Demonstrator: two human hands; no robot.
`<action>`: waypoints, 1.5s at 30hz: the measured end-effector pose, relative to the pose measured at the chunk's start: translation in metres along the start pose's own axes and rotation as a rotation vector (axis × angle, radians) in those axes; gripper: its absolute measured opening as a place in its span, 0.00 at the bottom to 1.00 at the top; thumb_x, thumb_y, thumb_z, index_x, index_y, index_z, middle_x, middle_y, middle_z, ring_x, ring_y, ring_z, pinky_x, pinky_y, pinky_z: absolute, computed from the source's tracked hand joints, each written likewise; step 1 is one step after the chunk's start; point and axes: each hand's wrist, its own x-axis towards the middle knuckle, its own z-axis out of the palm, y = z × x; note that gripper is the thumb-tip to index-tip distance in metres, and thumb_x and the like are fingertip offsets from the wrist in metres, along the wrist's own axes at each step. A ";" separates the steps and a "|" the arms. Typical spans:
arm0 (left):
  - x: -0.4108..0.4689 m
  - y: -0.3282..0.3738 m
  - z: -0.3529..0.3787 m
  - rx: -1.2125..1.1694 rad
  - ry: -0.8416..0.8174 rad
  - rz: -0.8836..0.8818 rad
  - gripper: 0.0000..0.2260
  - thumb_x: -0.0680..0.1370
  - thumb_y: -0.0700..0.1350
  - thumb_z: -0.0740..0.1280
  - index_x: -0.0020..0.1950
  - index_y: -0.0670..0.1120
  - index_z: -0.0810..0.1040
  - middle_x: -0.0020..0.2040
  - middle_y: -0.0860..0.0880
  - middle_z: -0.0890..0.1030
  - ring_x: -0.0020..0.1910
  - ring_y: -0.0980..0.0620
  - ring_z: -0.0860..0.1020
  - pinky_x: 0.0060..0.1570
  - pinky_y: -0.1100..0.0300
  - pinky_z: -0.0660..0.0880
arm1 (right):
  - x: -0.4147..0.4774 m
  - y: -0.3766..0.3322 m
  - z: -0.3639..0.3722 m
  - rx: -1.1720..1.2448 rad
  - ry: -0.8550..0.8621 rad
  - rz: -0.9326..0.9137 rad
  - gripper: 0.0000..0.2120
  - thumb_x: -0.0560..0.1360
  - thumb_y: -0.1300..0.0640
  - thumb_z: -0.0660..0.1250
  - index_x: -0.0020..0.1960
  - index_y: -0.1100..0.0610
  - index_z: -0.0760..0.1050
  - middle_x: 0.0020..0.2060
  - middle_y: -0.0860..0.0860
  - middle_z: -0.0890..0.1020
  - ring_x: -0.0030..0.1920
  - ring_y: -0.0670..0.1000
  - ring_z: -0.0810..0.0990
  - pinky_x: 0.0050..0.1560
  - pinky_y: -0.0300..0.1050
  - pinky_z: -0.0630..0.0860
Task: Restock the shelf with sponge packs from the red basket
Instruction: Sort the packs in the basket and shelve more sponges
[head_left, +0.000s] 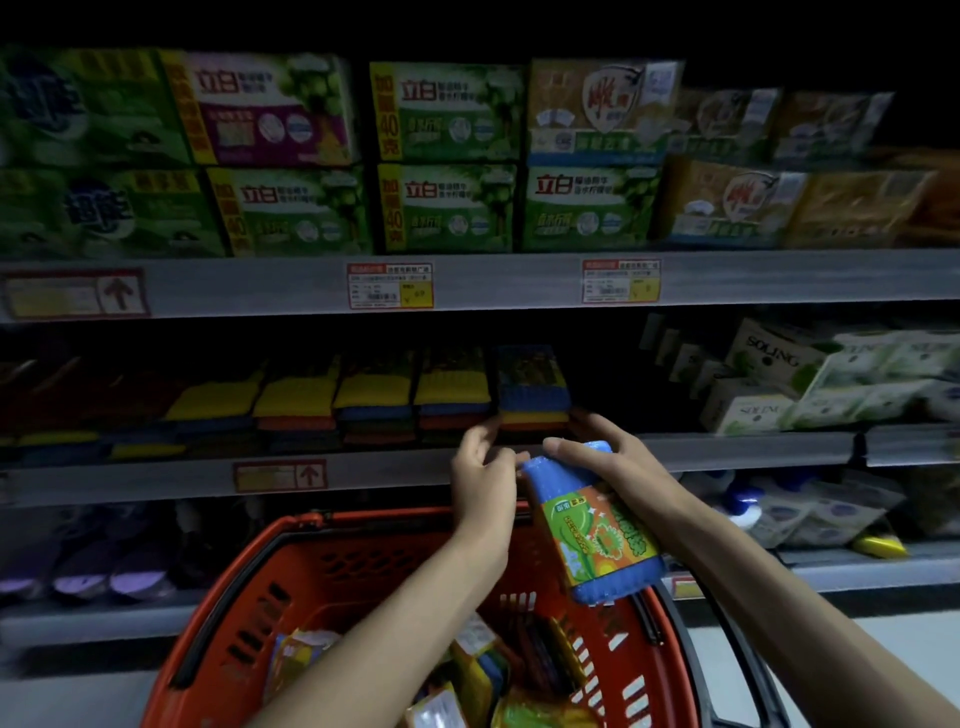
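Forearms reach out over the red basket (218, 597), where more packs (467, 670) lie. The right hand (608, 457) grips the upper end of a blue sponge pack (597, 530), and the left hand (483, 478) seems to pinch that end's corner. Its long axis tilts, top toward the shelf (389, 467). Just beyond the fingertips stands the last sponge stack (532, 389), with a dark gap to its right. White boxes (753, 384) sit farther right, and nothing blocks the way.

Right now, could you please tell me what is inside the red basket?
Several wrapped sponge packs lie jumbled at the bottom of the red basket, mostly yellow and green. The left forearm crosses over them and hides some, so I cannot count them.
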 end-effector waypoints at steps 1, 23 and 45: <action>0.000 0.000 -0.001 -0.003 0.003 -0.002 0.18 0.80 0.32 0.59 0.62 0.51 0.75 0.60 0.47 0.81 0.51 0.50 0.85 0.58 0.52 0.81 | 0.002 0.001 -0.001 -0.009 -0.007 0.010 0.43 0.70 0.47 0.78 0.79 0.50 0.62 0.48 0.46 0.87 0.46 0.54 0.88 0.43 0.45 0.84; 0.006 -0.005 -0.002 0.046 0.081 0.048 0.15 0.80 0.33 0.58 0.57 0.51 0.76 0.55 0.48 0.82 0.49 0.53 0.85 0.58 0.46 0.80 | 0.001 0.000 -0.002 0.000 -0.046 0.026 0.29 0.71 0.48 0.76 0.70 0.44 0.71 0.48 0.58 0.87 0.38 0.57 0.86 0.38 0.46 0.82; 0.002 0.003 -0.016 0.138 0.048 0.052 0.13 0.81 0.32 0.59 0.57 0.47 0.77 0.53 0.46 0.83 0.47 0.52 0.85 0.48 0.57 0.79 | 0.003 -0.011 0.003 0.060 0.002 0.018 0.34 0.68 0.49 0.77 0.72 0.45 0.70 0.44 0.54 0.88 0.37 0.54 0.87 0.36 0.43 0.82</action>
